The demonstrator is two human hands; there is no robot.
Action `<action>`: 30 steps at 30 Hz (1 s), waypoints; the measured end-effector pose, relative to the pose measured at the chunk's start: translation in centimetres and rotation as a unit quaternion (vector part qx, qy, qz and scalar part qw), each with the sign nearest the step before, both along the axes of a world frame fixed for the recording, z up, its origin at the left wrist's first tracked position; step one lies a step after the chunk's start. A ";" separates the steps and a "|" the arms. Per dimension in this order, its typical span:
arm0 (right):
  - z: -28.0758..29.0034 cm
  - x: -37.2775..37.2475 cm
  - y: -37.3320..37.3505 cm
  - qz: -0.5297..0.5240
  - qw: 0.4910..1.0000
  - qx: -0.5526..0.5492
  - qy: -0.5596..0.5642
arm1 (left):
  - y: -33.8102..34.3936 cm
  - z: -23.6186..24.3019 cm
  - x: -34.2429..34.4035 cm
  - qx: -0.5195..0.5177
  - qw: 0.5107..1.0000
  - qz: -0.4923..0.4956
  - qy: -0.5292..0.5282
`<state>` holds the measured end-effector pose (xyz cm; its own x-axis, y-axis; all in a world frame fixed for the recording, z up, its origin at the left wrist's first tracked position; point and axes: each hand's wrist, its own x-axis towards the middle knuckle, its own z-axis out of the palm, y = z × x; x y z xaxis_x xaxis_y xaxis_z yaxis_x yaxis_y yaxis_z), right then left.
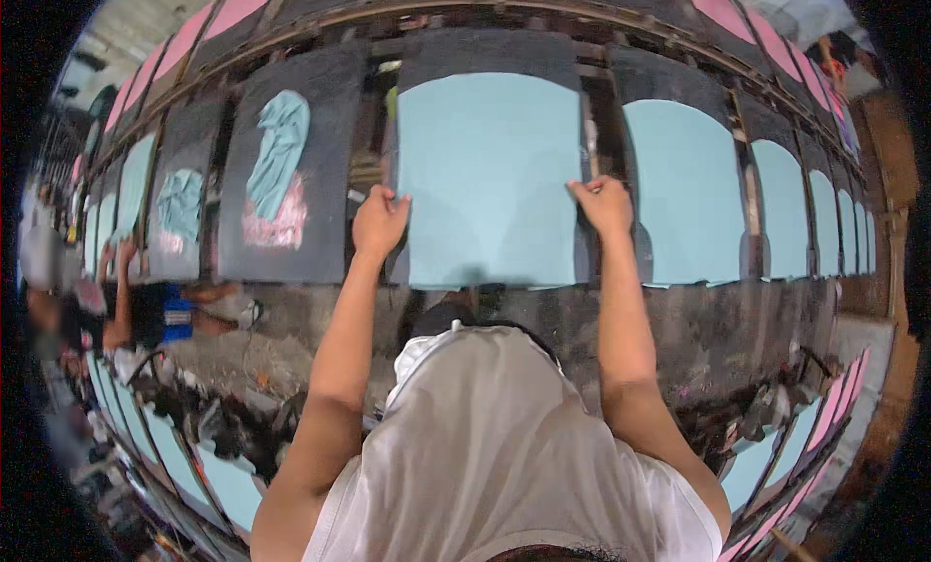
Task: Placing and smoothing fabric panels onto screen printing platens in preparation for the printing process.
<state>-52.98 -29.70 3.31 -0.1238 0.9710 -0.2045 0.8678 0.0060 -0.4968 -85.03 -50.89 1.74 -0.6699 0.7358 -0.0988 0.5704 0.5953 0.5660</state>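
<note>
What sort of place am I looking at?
Probably a garment workshop, perhaps for fabric printing: dark boards run in a long row, pale-blue cloth panels lie flat on many of them, and another person's hand is at the row's left.

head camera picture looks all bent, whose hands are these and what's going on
No robot here: these are the bare left hand and right hand of the person wearing the camera. It looks down from their head through a wide lens, so straight edges bend. The hands are at the side edges of a blue cloth lying flat on a dark board; whether they pinch it is unclear. Left of it, two boards bear crumpled cloths; right of it, more cloths lie flat.
</note>
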 end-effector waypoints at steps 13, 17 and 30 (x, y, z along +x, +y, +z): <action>-1.7 -1.6 0.7 0.024 0.999 0.014 -0.018 | 1.9 -0.4 -0.7 0.050 0.995 -0.062 0.064; -1.3 -2.0 0.7 0.040 0.998 0.041 0.029 | 2.3 0.4 -0.2 0.092 0.994 -0.056 -0.002; -2.5 -1.1 0.5 -0.001 0.992 0.001 0.127 | 2.0 0.5 -0.6 0.014 0.996 -0.010 -0.091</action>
<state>-54.09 -29.22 0.79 -0.1683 0.9719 -0.1649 0.7149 0.0052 -0.6992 -85.61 -48.93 2.24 -0.6273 0.7535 -0.1969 0.4689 0.5673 0.6770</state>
